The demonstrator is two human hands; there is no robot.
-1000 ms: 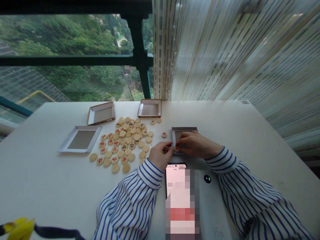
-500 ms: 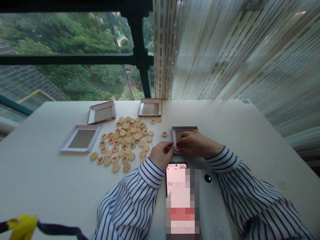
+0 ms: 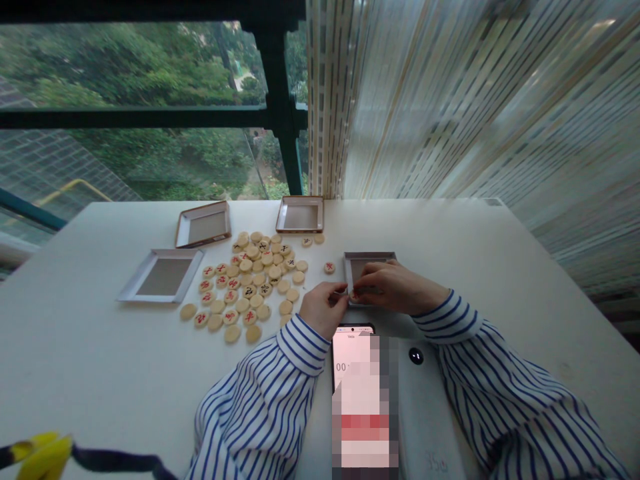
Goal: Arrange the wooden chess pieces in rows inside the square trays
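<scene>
A shallow open box (image 3: 369, 255) lies on the white table in front of me. My left hand (image 3: 324, 307) is closed at its front left corner, thumb and fingertips on the rim. Over the box, my right hand (image 3: 387, 285) is bent down with its fingers pinched on a round wooden xiangqi piece (image 3: 353, 296) in that same corner. The fingers cover most of that piece. Just left of the box sits a loose piece with a red character (image 3: 329, 267). A pile of xiangqi pieces (image 3: 246, 279), some face up in red or black, spreads out further left.
Three more open boxes stand at the back and left: a white one (image 3: 124, 293), a brown-edged one (image 3: 203, 245) and another (image 3: 300, 231). A phone (image 3: 356, 380) and a white power bank (image 3: 427, 407) lie between my forearms. A yellow and black strap (image 3: 45, 453) shows lower left.
Both hands stay in almost the same place. The right fingertips have shifted slightly and now cover more of the piece in the box's corner.
</scene>
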